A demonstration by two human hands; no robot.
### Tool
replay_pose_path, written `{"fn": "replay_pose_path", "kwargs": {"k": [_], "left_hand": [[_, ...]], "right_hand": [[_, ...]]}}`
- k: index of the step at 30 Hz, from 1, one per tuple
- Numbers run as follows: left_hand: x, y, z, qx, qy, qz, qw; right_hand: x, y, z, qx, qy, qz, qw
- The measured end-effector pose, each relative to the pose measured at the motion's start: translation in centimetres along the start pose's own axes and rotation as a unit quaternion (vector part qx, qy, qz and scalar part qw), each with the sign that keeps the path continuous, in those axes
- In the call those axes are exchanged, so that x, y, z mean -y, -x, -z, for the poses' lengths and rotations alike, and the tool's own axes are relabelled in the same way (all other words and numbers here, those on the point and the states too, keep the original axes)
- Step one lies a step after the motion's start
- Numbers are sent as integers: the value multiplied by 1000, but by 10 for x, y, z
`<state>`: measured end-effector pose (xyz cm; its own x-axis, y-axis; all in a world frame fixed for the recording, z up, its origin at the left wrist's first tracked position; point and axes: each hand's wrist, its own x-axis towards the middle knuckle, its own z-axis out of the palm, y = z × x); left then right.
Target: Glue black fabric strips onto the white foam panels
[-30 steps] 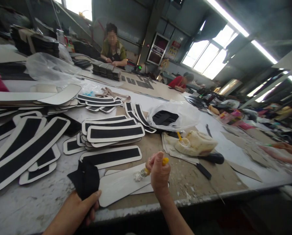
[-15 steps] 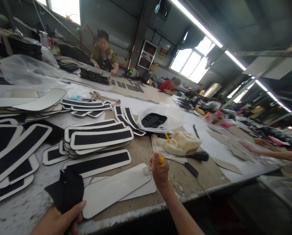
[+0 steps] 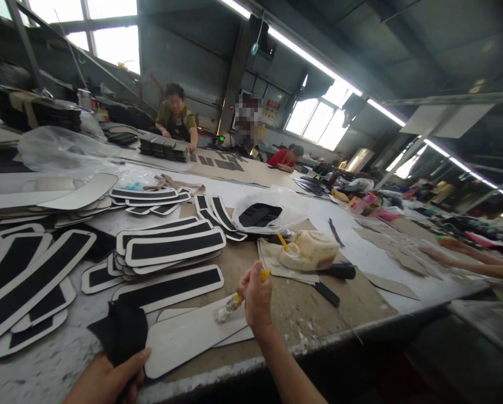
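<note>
My right hand (image 3: 257,294) is closed round a yellow-handled brush (image 3: 234,303), whose bristles rest on a long white panel (image 3: 192,334). The panel's surface looks wet in places. My left hand (image 3: 119,373) grips black fabric pieces (image 3: 123,331), its thumb at the panel's left end. Under the white panel lies another pale piece. Just behind is a white-edged panel with a black centre (image 3: 175,286), and a stack of similar panels (image 3: 175,247) sits beyond it.
A cut-open white container (image 3: 310,249) with a yellow stick stands beyond my right hand, near a black-handled tool (image 3: 327,293). A plastic bag (image 3: 293,207) holds black pieces. More panels (image 3: 36,280) lie at left. Another person's hands (image 3: 440,255) are at right; two people work farther back.
My right hand has moved left, and the brush now shows lying across the panel, away from its right end. My left hand keeps its grip. The camera view has shifted slightly.
</note>
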<state>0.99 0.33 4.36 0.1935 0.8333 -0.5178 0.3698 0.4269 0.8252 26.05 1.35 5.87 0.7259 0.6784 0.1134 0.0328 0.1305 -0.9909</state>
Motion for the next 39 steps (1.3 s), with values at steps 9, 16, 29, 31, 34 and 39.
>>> {"fn": "replay_pose_path", "kwargs": {"k": [9,16,29,31,34,39], "left_hand": [[8,-6,3,-3,-27,4,1000],[-13,17,30,-45,-8,-44,998],[-25,68,-14,77,225,-69,969],[-21,68,-18,76,223,-70,969],[-15,67,-23,86,221,-72,969],[5,72,-28,100,213,-29,971]], "right_hand": [[36,-21,56,-83,54,81,992],[67,13,52,49,54,32,997],[62,116,-34,390,-51,-211,895],[58,117,-30,364,-54,-205,907],[52,113,-21,293,-29,-200,934],[66,99,-8,173,-78,-239,952]]}}
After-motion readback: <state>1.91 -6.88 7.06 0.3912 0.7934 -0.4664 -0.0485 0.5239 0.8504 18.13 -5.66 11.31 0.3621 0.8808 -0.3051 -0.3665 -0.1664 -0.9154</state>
